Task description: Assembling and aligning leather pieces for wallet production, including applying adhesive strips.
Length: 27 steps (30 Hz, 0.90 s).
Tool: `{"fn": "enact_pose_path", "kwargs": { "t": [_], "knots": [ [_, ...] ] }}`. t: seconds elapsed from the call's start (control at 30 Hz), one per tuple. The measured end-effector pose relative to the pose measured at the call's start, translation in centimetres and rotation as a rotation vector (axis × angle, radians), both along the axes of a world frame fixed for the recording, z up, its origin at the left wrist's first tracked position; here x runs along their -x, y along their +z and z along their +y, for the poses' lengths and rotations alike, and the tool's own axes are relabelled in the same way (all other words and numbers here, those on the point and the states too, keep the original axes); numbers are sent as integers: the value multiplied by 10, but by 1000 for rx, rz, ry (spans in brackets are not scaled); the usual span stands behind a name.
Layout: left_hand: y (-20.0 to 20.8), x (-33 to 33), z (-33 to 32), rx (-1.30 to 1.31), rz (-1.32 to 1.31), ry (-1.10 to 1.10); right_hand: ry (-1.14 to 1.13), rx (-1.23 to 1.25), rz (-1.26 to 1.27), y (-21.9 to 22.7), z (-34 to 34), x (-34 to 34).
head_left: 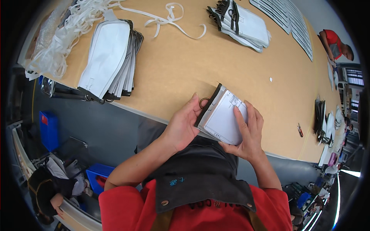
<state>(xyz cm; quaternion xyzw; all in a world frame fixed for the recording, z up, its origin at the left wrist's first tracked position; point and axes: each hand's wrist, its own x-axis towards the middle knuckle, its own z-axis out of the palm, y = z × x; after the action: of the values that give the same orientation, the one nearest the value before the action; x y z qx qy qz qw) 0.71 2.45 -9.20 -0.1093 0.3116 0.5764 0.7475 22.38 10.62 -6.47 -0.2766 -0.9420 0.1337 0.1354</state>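
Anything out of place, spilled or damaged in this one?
No spill or damage is visible. Slightly untidy: white strips lie in a tangled heap at the far left of the table, one loose strip curls untidily nearby, and a small white scrap lies alone beyond the right hand.

Blue handwritten characters mark the dark grey apron; dark lettering, partly covered, crosses the red shirt; illegibly fine print stands on the white panel at the bench's near edge.
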Motion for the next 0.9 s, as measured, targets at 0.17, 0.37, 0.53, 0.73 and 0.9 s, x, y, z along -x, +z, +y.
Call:
{"fn": "enact_pose_path", "kwargs": {
  "t": [0.17, 0.37, 0.53, 0.73, 0.9],
  "knots": [
    [-4, 2, -2, -58, -38, -13, 7, -14, -24, -3, 0, 2],
    [-2, 3, -1, -71, -49, -46, -1, -15, -67, -1, -1, 3],
    [-4, 3, -2, -92, -67, -40, -2, -10, -82, -2, -1, 5],
    [-7, 2, -3, -106, -73, -36, -1, -13, -87, -3, -2, 4],
    [-8, 1, -3, -130, -65, -35, -3, -21, -83, -4, -2, 3]
  ]
}}
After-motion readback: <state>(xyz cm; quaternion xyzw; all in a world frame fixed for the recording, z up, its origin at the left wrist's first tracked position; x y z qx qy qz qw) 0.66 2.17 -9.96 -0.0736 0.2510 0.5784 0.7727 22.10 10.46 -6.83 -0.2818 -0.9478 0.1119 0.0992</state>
